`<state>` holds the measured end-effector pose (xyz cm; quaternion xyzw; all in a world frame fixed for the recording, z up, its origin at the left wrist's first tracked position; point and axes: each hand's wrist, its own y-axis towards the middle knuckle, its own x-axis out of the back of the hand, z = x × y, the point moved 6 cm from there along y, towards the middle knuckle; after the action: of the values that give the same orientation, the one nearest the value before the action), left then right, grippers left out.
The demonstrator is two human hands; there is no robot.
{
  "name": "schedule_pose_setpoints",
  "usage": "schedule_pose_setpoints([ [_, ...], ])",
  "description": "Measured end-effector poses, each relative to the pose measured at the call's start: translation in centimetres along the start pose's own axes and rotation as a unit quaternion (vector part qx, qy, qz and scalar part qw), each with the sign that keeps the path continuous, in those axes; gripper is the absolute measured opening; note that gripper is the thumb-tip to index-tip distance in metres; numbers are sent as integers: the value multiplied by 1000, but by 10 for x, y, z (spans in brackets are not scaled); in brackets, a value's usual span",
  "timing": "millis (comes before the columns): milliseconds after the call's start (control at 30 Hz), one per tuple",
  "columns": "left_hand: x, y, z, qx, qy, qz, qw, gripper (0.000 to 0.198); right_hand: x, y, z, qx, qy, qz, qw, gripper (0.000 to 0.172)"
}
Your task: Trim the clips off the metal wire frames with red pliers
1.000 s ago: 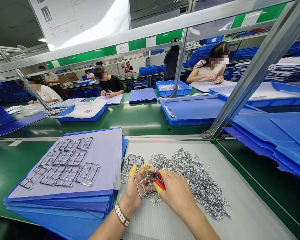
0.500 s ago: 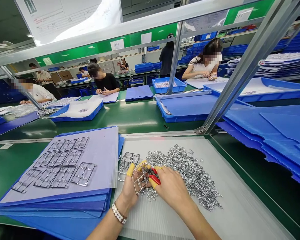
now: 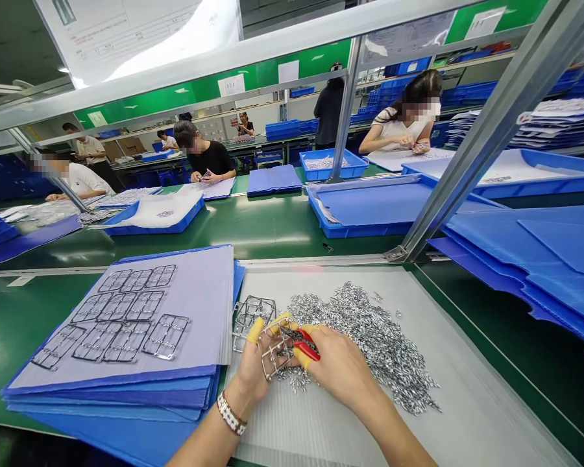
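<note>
My left hand (image 3: 254, 366), with yellow finger covers and a bracelet at the wrist, is closed on a silvery frame of small parts (image 3: 269, 364), a sprue by its look. In my right hand (image 3: 338, 360) are red-handled nippers (image 3: 305, 349), their jaws at the frame's inner bars. Whether the jaws are apart is too small to tell. Beneath and behind both hands spreads a pile of small shiny pieces (image 3: 370, 344) on a translucent sheet (image 3: 448, 395). More sprue frames (image 3: 253, 314) lie just behind my left hand.
At left, a stack of blue and white plastic sheets (image 3: 209, 292) bears several sprue frames (image 3: 168, 336). A slanted metal post (image 3: 467, 155) rises at right, beside blue sheets (image 3: 525, 259). Blue trays (image 3: 321, 224) and several co-workers are across the green bench (image 3: 253, 224).
The view has shifted slightly, so the surroundings sit a little further right. My right hand and the nippers have moved slightly; both hands keep their holds.
</note>
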<state>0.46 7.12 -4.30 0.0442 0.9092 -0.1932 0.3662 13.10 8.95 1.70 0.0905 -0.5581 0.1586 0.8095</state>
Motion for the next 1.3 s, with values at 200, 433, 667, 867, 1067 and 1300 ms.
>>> schedule_pose_setpoints([
  [200, -1, -1, 0, 6, 6, -3, 1000, 58, -5, -2, -1, 12, -68, -25, 997, 25],
  [433, 4, -3, 3, -15, 24, -28, 999, 55, -9, -1, 2, 6, -112, -36, 993, 19],
  [667, 2, 1, -10, -10, -60, -15, 998, 58, -9, -11, -2, -7, -105, -32, 994, 19],
  [867, -5, 3, -13, -27, -63, 1, 998, 59, -16, -12, -2, -17, -97, -18, 995, 15],
  [1067, -7, 2, -8, -42, -42, -18, 998, 59, -17, -12, -3, -9, -107, -40, 993, 15],
  [1300, -3, 3, -5, -91, 9, -70, 993, 56, -15, -10, 4, -7, -136, -42, 990, 12],
])
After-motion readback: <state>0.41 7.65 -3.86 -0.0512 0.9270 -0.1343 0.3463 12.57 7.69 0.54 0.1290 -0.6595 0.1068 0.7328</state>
